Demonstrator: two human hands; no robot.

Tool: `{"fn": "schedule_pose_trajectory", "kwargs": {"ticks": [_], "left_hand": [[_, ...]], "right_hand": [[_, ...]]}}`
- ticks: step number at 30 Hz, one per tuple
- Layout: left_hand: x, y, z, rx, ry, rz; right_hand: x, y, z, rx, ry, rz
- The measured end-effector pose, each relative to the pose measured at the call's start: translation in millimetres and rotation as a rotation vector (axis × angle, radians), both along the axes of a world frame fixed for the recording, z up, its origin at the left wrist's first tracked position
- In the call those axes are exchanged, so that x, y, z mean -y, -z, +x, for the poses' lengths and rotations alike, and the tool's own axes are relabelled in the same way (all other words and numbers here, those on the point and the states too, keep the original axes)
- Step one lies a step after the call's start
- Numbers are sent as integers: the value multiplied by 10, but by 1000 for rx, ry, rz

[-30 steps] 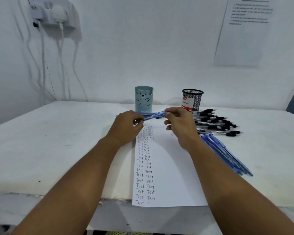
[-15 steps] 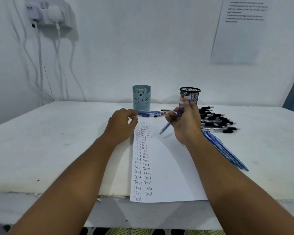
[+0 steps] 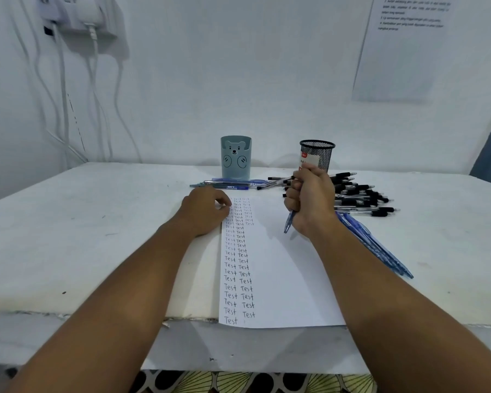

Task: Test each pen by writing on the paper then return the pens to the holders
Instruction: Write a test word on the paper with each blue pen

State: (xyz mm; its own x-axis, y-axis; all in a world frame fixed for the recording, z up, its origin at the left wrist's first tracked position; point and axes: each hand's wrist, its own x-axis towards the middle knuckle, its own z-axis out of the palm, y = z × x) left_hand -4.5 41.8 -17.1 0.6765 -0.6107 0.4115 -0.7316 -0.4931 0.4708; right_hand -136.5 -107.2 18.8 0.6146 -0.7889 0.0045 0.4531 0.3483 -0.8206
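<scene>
A person's right hand (image 3: 312, 204) grips a translucent blue ballpoint pen (image 3: 289, 222) in a fist, tip down over the white sheet of paper (image 3: 281, 279) filled with handwritten "Test" columns, while the left hand (image 3: 206, 212), fingers loosely curled, rests on the paper's far left edge.

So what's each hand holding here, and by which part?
The right hand grips a blue pen round its upper barrel, tip down. The left hand holds nothing and rests on the paper.
</scene>
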Motion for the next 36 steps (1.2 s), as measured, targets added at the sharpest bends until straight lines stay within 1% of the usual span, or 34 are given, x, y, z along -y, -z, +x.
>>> {"fn": "schedule_pose_trajectory", "kwargs": {"ticks": [4,7,8,9,11,12,13,15,17,21,24,27,31,36], "left_hand": [[-1,-7,-1,-10,4,24],[-10,-11,-8,-27,2,32],[-14,-13,-7,-31,5,30],[-16,-15,-9,-36,13,24],[-29,-20,-21,-48,26,7],[-35,-18,-26,-51,31,0],[-39,-15,-27,-50,39,-9],[-46,-12,-32,-50,62,-27],[-45,-13,-32,-55,67,-23],[-37,-15,-21,-80,53,25],[-39,-18,-27,-77,57,41],[-33,-16,-22,-68,65,46],[-31,-7,-15,-77,62,41],[-29,-7,-16,-78,59,44]], "right_hand": [[25,5,-8,19,-23,-9],[-12,2,7,89,-136,33],[-39,11,9,77,-166,2],[-66,23,6,27,-186,-69],[-96,70,2,-179,-175,-315],[-109,90,3,-251,-164,-417],[-125,109,7,-285,-163,-461],[-134,139,23,-307,-185,-436],[-154,147,17,-289,-228,-393],[-144,202,-18,-296,-348,-495],[-152,238,-7,-340,-338,-581],[-149,247,-4,-323,-358,-577],[-145,273,-25,-348,-361,-654],[-128,278,-18,-315,-380,-649]]}}
